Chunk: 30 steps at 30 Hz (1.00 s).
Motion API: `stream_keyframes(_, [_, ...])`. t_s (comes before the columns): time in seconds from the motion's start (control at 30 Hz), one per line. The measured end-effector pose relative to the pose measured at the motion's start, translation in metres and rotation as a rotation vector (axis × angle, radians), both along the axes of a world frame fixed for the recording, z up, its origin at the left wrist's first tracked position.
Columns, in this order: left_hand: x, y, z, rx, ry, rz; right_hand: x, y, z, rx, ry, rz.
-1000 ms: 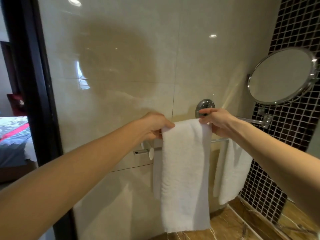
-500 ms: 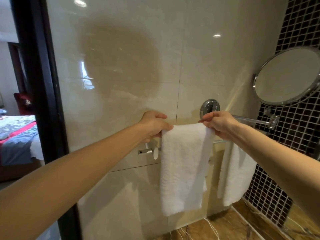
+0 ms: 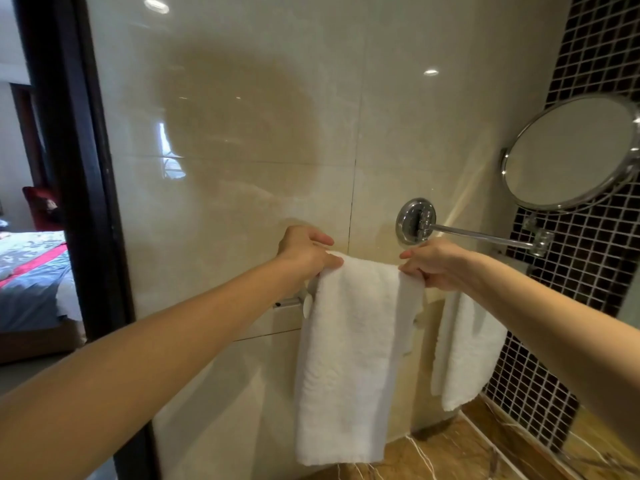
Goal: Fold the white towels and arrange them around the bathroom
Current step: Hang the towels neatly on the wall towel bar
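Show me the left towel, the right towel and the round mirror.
left towel (image 3: 349, 358), head view, middle of its front face.
right towel (image 3: 464, 355), head view, middle of the part that shows.
round mirror (image 3: 571, 150), head view, centre of the glass.

- No lettering, label, brand, number or sign can be read; the white towel (image 3: 346, 358), round mirror (image 3: 568, 154) and wall tiles (image 3: 242, 133) show none.
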<state>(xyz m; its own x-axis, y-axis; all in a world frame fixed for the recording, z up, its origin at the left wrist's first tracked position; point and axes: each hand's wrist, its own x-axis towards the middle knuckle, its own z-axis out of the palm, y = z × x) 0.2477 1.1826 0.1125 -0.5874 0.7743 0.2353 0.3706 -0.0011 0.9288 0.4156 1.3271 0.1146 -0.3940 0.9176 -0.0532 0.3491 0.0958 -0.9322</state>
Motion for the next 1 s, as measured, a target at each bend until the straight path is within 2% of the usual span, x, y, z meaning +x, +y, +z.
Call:
stream_keyframes(0.2, [0.005,-0.006,-0.005,-0.094,0.378,-0.002,-0.009,0.002,-0.007,0.332,-0.06,-0.069])
stream_keyframes(0.4, [0.006,-0.008,-0.013,-0.14,0.599,-0.013,-0.011,-0.001,-0.02,0.544,-0.198,-0.009])
stream_keyframes(0.63, [0.007,-0.007,-0.018,-0.169,0.73,-0.005,-0.013,-0.009,-0.026,0.608,-0.289,0.015])
stream_keyframes(0.9, [0.001,-0.005,-0.028,-0.287,0.864,-0.057,-0.013,-0.019,-0.037,0.688,-0.509,0.184])
stream_keyframes(1.0, [-0.001,-0.005,-0.03,-0.322,0.938,-0.116,-0.01,-0.02,-0.039,0.806,-0.583,0.192])
